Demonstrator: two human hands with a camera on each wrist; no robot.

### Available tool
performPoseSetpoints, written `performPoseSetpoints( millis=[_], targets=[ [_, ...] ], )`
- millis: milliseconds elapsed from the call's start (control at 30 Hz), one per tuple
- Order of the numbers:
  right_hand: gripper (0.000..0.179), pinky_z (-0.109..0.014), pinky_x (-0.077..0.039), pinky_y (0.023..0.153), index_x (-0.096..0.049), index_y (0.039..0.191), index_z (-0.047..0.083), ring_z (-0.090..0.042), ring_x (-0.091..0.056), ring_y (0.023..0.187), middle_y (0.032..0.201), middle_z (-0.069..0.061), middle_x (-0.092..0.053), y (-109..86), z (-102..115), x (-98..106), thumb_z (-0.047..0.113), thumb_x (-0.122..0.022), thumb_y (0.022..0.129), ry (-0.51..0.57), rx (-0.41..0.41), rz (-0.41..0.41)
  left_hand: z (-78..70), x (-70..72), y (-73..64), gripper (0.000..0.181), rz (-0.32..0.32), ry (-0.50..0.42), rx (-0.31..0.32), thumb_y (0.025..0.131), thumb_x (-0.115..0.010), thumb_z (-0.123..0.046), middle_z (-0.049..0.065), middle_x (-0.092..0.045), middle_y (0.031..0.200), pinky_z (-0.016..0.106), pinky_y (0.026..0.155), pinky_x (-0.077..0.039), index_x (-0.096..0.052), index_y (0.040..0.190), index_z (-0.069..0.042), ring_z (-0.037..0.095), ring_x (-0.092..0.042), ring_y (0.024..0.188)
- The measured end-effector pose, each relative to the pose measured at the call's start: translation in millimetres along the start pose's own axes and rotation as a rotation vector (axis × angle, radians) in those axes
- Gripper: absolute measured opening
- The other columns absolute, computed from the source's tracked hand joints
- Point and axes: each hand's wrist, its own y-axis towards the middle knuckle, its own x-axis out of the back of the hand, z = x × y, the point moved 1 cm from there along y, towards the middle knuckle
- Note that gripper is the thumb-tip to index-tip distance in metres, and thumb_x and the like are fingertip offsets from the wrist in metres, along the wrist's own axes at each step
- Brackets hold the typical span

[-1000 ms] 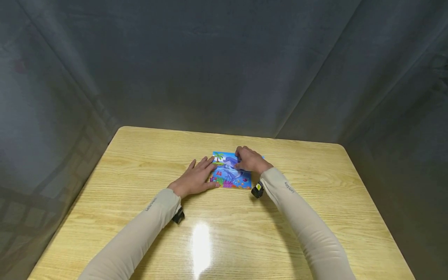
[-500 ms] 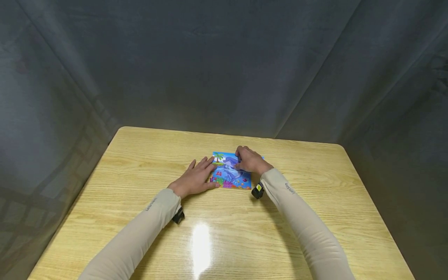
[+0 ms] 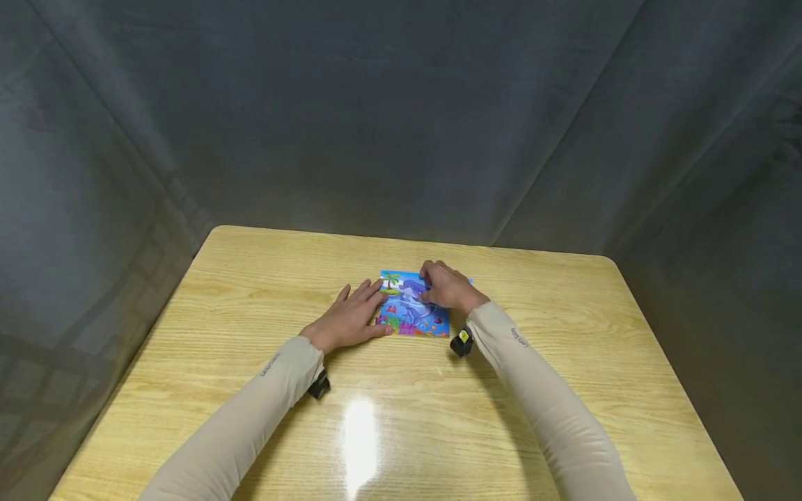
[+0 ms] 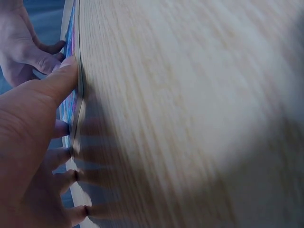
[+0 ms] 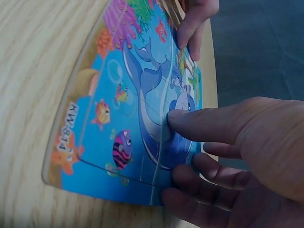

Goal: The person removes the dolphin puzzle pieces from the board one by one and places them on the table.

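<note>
A dolphin jigsaw puzzle (image 3: 411, 321) lies on the table, printed with a blue sea, a palm tree, coral and small fish. My left hand (image 3: 349, 321) lies along its left edge with fingers spread, the thumb on the lower left corner. Over the upper right part is my right hand (image 3: 447, 287). In the right wrist view, its thumb (image 5: 190, 122) touches the picture by the dolphin (image 5: 147, 90), and the bent fingertips rest at the puzzle's side, apart from the thumb. The right hand covers part of the picture in the head view.
The light wood table (image 3: 250, 278) has rounded far corners. Dark grey curtains (image 3: 351, 125) hang behind it and along both sides. A small black wrist camera (image 3: 461, 341) sits under the right sleeve, and another black camera (image 3: 319, 385) under the left.
</note>
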Motion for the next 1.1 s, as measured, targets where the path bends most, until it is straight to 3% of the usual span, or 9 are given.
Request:
performPoseSetpoints(
  millis=[133, 300, 667, 1100],
  targets=[
    [0.050, -0.041, -0.049, 0.092, -0.057, 0.140, 0.002, -0.024, -0.053, 0.103, 0.119, -0.012, -0.059, 1.1, -0.7, 1.1, 0.020, -0.078, 0.098, 0.014, -0.002, 0.019, 0.3, -0.7, 0.9, 0.079, 0.000, -0.006, -0.005, 0.105, -0.058, -0.059, 0.010, -0.012, 0.182, 0.069, 0.134, -0.007, -0.037, 0.167, -0.014, 0.037, -0.008, 0.170],
    [0.049, -0.042, -0.050, 0.094, -0.059, 0.142, 0.003, -0.025, -0.055, 0.103, 0.122, -0.014, -0.060, 1.0, -1.5, 2.0, 0.020, -0.077, 0.099, 0.017, 0.008, 0.047, -0.2, -2.0, 1.3, 0.079, 0.004, -0.005, -0.005, 0.105, -0.058, -0.060, 0.010, -0.012, 0.182, 0.068, 0.134, -0.007, -0.036, 0.167, -0.015, 0.037, -0.007, 0.170],
    [0.055, -0.051, -0.053, 0.110, -0.059, 0.149, 0.005, -0.028, -0.060, 0.118, 0.136, -0.015, -0.059, -2.7, 4.0, 5.4, 0.026, -0.076, 0.101, -0.118, 0.016, 0.079, -1.5, 0.2, -0.9, 0.079, -0.001, 0.001, -0.008, 0.105, -0.059, -0.059, 0.011, -0.013, 0.182, 0.069, 0.134, -0.008, -0.037, 0.167, -0.014, 0.038, -0.009, 0.169],
    [0.047, -0.040, -0.051, 0.090, -0.056, 0.139, 0.006, -0.027, -0.055, 0.104, 0.126, -0.014, -0.056, -1.5, 0.3, 6.7, 0.016, -0.077, 0.099, 0.055, 0.001, 0.096, -3.7, 0.3, -1.9, 0.078, -0.008, -0.001, -0.017, 0.105, -0.059, -0.058, 0.012, -0.015, 0.181, 0.070, 0.133, -0.009, -0.039, 0.166, -0.014, 0.038, -0.010, 0.169]
  ],
)
